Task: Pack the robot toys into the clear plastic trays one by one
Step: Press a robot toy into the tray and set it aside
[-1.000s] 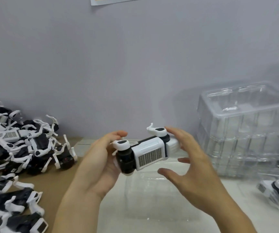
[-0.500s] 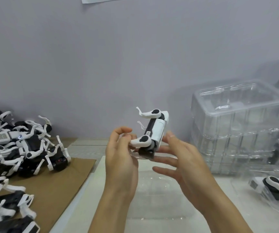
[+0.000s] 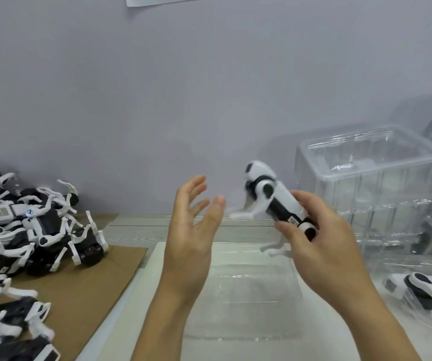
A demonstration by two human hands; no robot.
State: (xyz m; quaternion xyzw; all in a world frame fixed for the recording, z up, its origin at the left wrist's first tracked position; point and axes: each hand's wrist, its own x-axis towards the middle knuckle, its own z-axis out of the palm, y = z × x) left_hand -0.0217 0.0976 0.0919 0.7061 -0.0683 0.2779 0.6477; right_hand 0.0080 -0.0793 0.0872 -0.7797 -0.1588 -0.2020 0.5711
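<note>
The right hand (image 3: 324, 246) held one robot toy (image 3: 274, 201) above the far edge of an empty clear tray (image 3: 241, 295), which lay flat on the white table (image 3: 142, 287) straight in front of the person. The fingers (image 3: 285, 230) were curled round the back end of the toy's body, so its head tilted up and away and its white legs hung free, blurred with motion; that grip probably left the legs clear to be folded or lined up with the tray's hollow. The left hand (image 3: 191, 230) stood open just left of the toy, palm turned toward it, fingers spread and holding nothing, seemingly ready to steady it. To the left of the tray a heap of unpacked toys (image 3: 35, 225) rested on brown cardboard (image 3: 79, 290), within easy reach. To the right of the tray stood a stack of spare trays (image 3: 371, 188), and nearer the person a packed toy (image 3: 423, 287) lay in its own tray, set aside as finished.
</note>
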